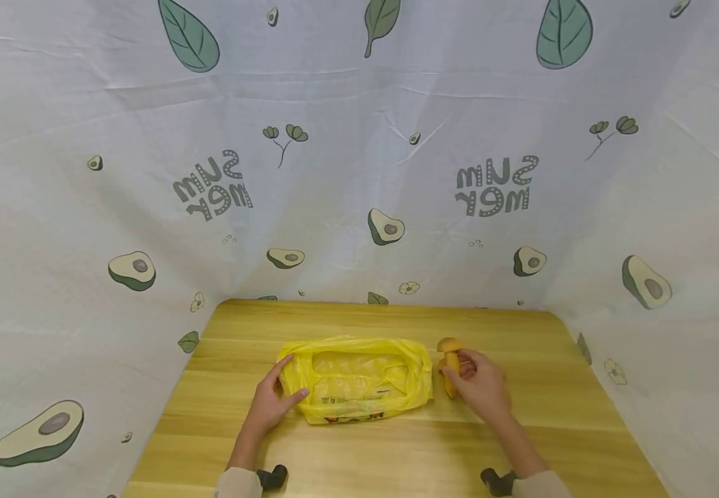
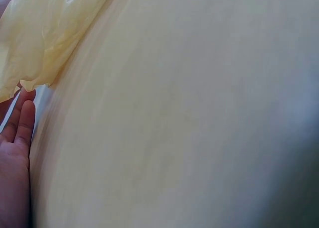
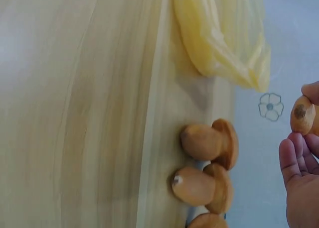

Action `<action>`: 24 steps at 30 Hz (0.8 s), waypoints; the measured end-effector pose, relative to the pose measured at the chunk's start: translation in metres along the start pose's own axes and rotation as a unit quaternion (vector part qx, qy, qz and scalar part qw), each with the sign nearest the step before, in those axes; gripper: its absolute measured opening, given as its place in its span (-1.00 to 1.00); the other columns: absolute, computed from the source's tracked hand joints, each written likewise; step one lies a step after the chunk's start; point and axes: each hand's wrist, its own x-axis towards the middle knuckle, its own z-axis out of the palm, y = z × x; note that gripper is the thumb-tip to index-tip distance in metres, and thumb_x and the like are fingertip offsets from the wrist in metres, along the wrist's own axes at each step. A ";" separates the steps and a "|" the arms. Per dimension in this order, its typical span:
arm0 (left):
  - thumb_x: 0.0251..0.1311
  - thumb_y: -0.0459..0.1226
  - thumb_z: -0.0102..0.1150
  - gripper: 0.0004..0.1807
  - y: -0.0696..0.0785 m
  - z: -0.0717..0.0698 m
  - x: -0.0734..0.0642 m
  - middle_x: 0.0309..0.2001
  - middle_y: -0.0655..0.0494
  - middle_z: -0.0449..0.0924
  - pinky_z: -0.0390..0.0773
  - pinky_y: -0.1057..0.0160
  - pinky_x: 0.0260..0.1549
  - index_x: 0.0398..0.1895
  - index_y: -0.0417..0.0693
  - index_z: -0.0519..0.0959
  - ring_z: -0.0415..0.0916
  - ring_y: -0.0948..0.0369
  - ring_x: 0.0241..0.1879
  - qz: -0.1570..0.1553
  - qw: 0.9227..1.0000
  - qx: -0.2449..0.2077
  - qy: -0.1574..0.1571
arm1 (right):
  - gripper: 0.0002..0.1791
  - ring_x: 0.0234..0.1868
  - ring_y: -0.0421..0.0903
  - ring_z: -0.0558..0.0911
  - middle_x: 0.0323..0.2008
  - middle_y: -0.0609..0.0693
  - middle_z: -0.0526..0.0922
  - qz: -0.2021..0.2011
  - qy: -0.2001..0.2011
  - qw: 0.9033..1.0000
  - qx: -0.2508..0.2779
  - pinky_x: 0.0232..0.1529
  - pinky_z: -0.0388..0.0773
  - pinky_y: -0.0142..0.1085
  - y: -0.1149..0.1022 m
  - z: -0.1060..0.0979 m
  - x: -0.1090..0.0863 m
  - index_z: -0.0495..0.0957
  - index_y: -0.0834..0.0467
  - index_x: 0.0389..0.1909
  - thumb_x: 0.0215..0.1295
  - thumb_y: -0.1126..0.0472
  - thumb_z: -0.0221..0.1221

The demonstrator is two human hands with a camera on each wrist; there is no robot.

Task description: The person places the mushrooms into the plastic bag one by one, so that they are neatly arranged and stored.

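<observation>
A yellow plastic bag (image 1: 359, 409) lies on the wooden table with its mouth spread wide. My left hand (image 1: 270, 403) rests at its left end, thumb and index finger apart and touching the rim. In the left wrist view, straight fingers (image 2: 26, 121) reach under the bag's edge (image 2: 55, 39). Just right of the bag, my right hand (image 1: 482, 387) pinches an orange-brown mushroom (image 1: 450, 363) between thumb and fingers, cap pointing away from me. The right wrist view shows the stem end of this mushroom (image 3: 302, 116) at the fingertips.
More mushrooms (image 3: 197, 185) lie on the table near the right hand, largely hidden by it in the head view. A pale curtain (image 1: 359, 173) printed with avocados and leaves surrounds the table (image 1: 384, 460) at the back and sides.
</observation>
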 end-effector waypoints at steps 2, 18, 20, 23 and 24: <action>0.20 -0.11 0.48 -0.09 0.000 0.000 0.000 0.55 -0.17 0.25 0.36 -0.21 0.38 0.59 0.19 0.24 0.37 -0.13 0.44 0.004 1.000 0.005 0.002 | -0.40 -0.19 -0.09 0.62 -0.03 0.21 0.68 0.003 -0.001 1.000 0.017 -0.28 0.58 -0.49 -0.004 0.005 0.000 0.53 0.36 0.23 0.30 0.09 0.42; 0.19 -0.08 0.47 -0.05 0.003 0.001 0.002 0.61 -0.17 0.10 0.13 -0.32 0.49 0.62 0.15 0.21 0.00 -0.23 0.60 0.009 0.999 0.032 -0.009 | -0.46 -0.25 -0.16 0.60 -0.03 0.14 0.69 -0.007 -0.016 0.998 0.061 -0.29 0.57 -0.45 -0.039 0.060 0.001 0.61 0.30 0.16 0.23 0.14 0.47; 0.19 -0.07 0.48 -0.05 0.003 0.001 0.002 0.61 -0.18 0.10 0.11 -0.33 0.49 0.62 0.15 0.21 -0.01 -0.24 0.60 0.009 0.999 0.034 -0.010 | -0.46 -0.25 -0.15 0.60 -0.03 0.13 0.68 -0.007 -0.021 0.998 0.064 -0.29 0.56 -0.44 -0.042 0.065 0.001 0.60 0.29 0.16 0.23 0.13 0.47; 0.19 -0.06 0.48 -0.05 0.003 0.002 0.001 0.61 -0.19 0.09 0.10 -0.31 0.49 0.62 0.14 0.21 -0.02 -0.23 0.60 0.006 0.999 0.035 -0.012 | -0.47 -0.25 -0.15 0.59 -0.03 0.12 0.68 -0.006 -0.024 0.998 0.063 -0.28 0.56 -0.43 -0.047 0.074 0.000 0.61 0.29 0.15 0.21 0.16 0.47; 0.19 -0.06 0.48 -0.05 0.003 0.002 0.001 0.61 -0.19 0.09 0.11 -0.31 0.49 0.62 0.14 0.21 -0.02 -0.23 0.60 0.006 0.999 0.035 -0.014 | -0.47 -0.25 -0.15 0.59 -0.03 0.12 0.68 -0.009 -0.026 0.998 0.064 -0.28 0.55 -0.43 -0.048 0.077 -0.001 0.61 0.28 0.15 0.21 0.17 0.48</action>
